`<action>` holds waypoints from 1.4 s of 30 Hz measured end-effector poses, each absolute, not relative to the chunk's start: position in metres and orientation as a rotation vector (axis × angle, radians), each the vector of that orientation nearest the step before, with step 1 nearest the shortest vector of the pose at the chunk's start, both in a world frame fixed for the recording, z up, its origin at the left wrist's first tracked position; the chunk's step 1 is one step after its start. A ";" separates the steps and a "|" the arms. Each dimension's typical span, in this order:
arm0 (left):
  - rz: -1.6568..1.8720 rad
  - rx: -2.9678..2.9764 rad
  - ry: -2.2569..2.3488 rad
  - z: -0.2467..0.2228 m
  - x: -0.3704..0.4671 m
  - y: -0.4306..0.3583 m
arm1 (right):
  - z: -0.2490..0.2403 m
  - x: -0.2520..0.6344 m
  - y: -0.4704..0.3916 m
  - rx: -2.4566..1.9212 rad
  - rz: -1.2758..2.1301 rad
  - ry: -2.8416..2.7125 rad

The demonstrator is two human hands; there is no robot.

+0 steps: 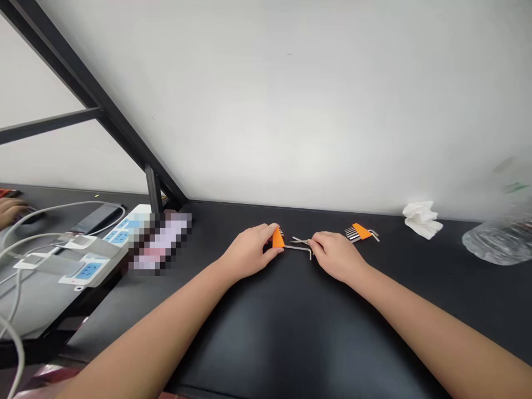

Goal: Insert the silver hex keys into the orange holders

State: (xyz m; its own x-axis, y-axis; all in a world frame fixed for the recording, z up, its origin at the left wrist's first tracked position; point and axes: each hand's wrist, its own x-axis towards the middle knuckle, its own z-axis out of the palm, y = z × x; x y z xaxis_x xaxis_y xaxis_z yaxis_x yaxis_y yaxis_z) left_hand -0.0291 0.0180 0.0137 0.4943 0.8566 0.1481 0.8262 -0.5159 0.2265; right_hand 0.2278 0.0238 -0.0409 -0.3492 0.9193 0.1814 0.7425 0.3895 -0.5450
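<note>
My left hand [250, 252] grips an orange hex key holder [278, 239] between thumb and fingers. From the holder a long hex key [298, 248] points right, its bent end near my right hand. The fingers of my right hand [332, 252] are pinched on thin metal keys [300, 240] lying at the black table; how many is hard to tell. Just behind my right hand lies a second orange holder [362, 231] with several silver hex keys in it.
A crumpled white tissue [421, 219] and a clear plastic item [499, 239] lie at the right by the wall. To the left are a blurred-out object [162, 244], a power strip [118, 235] with cables, a phone [96, 218] and another person's hand [10, 211].
</note>
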 end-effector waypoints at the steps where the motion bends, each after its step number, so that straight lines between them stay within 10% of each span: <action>1: 0.376 2.599 1.479 0.012 -0.028 0.018 | -0.041 0.228 0.025 -1.436 0.513 -2.184; 42: 0.481 2.593 1.551 -0.017 -0.024 0.021 | -0.039 0.214 0.007 -1.411 0.356 -2.380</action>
State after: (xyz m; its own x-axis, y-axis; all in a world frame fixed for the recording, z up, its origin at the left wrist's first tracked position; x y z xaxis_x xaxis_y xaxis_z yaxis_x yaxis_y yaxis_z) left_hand -0.0243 0.0206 -0.0171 0.4377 0.8706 0.2247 0.8448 -0.4837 0.2287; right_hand 0.2142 0.0067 -0.0388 -0.4425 0.8808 0.1686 0.7928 0.4721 -0.3855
